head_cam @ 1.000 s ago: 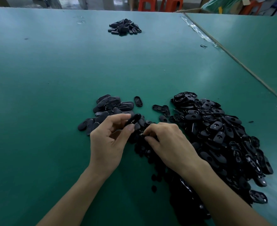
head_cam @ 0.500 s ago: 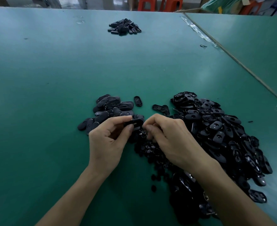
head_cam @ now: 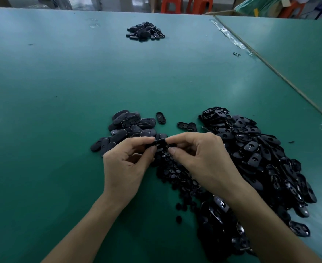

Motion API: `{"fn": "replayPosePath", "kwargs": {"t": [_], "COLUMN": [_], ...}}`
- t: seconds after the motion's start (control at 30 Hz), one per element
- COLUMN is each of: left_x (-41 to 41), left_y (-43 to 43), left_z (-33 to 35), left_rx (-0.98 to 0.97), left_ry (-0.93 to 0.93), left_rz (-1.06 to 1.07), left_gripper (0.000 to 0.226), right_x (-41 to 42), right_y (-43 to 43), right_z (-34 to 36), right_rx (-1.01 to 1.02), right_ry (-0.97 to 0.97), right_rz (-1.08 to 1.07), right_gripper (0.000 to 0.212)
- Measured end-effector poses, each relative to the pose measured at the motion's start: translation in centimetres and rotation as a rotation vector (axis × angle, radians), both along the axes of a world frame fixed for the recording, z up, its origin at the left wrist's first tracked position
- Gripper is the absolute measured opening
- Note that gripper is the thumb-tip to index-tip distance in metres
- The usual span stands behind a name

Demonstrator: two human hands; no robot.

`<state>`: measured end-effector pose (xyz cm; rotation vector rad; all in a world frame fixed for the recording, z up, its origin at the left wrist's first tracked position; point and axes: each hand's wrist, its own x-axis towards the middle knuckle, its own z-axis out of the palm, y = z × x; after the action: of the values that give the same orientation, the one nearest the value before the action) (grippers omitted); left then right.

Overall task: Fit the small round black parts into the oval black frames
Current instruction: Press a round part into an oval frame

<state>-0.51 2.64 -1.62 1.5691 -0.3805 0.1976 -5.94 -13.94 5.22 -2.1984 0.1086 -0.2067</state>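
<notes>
Pinching the light, likely stiff oval frame (head_cam: 159, 144) by its edges above the table (head_cam: 61, 92), the left hand (head_cam: 126, 168) meets the right hand (head_cam: 203, 158), which seems to pinch a small round part (head_cam: 172, 145).

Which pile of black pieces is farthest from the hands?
The small pile alone at the far end of the green table. The left pile and big right pile sit by the left hand and right hand.

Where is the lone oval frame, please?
Head view, centre: the lone oval frame lies on the green table, between the left pile and the right pile.
</notes>
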Motion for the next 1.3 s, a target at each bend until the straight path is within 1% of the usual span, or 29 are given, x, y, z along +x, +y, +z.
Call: {"fn": "replayPosePath", "kwargs": {"t": [0.13, 0.27, 0.37, 0.57, 0.63, 0.7, 0.8, 1.0, 1.3], "left_x": [0.0, 0.0, -0.1, -0.3, -0.3, -0.4, -0.5, -0.5, -0.4], "left_y": [0.0, -0.1, 0.0, 0.0, 0.0, 0.0, 0.0, -0.2, -0.1], "left_z": [0.1, 0.2, 0.3, 0.5, 0.6, 0.6, 0.7, 0.8, 0.6], "left_rx": [0.019, 0.013, -0.005, -0.026, -0.020, -0.011, -0.010, -0.031, -0.016], "left_ry": [-0.022, 0.011, 0.029, 0.035, 0.028, 0.008, -0.002, 0.011, -0.023], "left_rz": [0.012, 0.010, -0.010, -0.042, -0.044, -0.049, -0.058, -0.055, -0.057], "left_gripper": [0.029, 0.028, 0.035, 0.019, 0.021, 0.024, 0.020, 0.020, 0.019], "right_x": [-0.1, -0.1, 0.0, 0.1, 0.1, 0.2, 0.3, 0.3, 0.3], "right_y": [0.1, 0.2, 0.3, 1.4, 1.9, 2.3, 2.5, 2.3, 2.9], "right_z": [0.1, 0.1, 0.4, 0.2, 0.0, -0.1, -0.3, -0.6, -1.0], "right_rx": [0.042, 0.084, 0.047, -0.069, -0.082, -0.052, -0.034, -0.077, -0.046], "right_ry": [0.005, -0.017, -0.058, -0.082, -0.093, -0.092, -0.081, -0.122, -0.129], "right_rz": [0.025, 0.050, 0.041, 0.046, 0.028, 0.006, -0.018, -0.050, -0.084], "right_gripper": [0.009, 0.009, 0.011, 0.022, 0.022, 0.019, 0.013, 0.014, 0.013]}}
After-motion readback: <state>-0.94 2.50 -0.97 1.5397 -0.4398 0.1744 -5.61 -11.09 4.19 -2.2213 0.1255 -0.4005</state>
